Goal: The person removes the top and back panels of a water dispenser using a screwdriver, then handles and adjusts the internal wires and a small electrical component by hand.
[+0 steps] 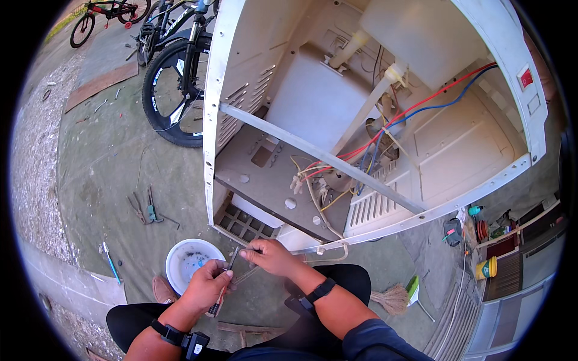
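Note:
My left hand [206, 287] is closed around a slim tool [233, 259] with a narrow dark metal end. Red and black parts of it show below the fist; its exact kind I cannot make out. My right hand [268, 257] is pinched beside the tool's tip, and what lies between its fingers is too small to name. Both hands are over a white bowl [173, 265] and the lower edge of an open white appliance housing [209, 150]. Inside the housing are a pale tank [325, 90], red wires [442, 93], blue wires [448, 107] and a metal crossbar [283, 137].
Pliers and other hand tools [150, 207] lie on the green ground sheet [108, 192] at left, near a blue-handled tool [112, 265]. A bicycle wheel [174, 90] stands behind. To the right are a straw broom [391, 299], a green dustpan [413, 287] and a yellow bucket [485, 268].

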`<state>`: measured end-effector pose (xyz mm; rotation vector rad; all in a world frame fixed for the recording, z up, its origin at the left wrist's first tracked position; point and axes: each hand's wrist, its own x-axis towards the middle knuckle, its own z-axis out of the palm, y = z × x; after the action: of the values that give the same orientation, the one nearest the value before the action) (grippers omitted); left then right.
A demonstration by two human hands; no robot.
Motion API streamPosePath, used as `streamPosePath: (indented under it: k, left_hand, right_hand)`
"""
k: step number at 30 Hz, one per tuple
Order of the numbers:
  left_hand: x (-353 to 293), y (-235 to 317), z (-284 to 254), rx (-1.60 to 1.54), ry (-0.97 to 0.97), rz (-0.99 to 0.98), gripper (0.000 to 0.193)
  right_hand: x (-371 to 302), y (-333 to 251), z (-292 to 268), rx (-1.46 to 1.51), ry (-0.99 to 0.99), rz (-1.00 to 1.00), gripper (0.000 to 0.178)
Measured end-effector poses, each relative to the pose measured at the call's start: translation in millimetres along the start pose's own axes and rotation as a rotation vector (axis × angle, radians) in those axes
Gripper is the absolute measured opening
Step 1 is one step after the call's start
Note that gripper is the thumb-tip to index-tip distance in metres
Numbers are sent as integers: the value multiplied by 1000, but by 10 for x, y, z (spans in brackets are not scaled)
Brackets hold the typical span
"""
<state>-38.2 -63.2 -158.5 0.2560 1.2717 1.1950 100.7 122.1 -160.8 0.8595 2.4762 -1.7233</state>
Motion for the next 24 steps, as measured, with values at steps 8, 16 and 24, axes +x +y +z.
streamPosePath:
  k: [8,16,24]
  left_hand:
    - [4,-3,-10,7,-3,-8,18]
    - [-5,4,-6,-2,5,-18,18]
    - [12,-29,-30,-5,-4,-9,18]
  right_hand:
    - [-2,-31,-27,7,-69,60,24]
    - [-19,-45,-20,99,-73,46,18]
    - [-12,-12,-27,36,-59,-21,23]
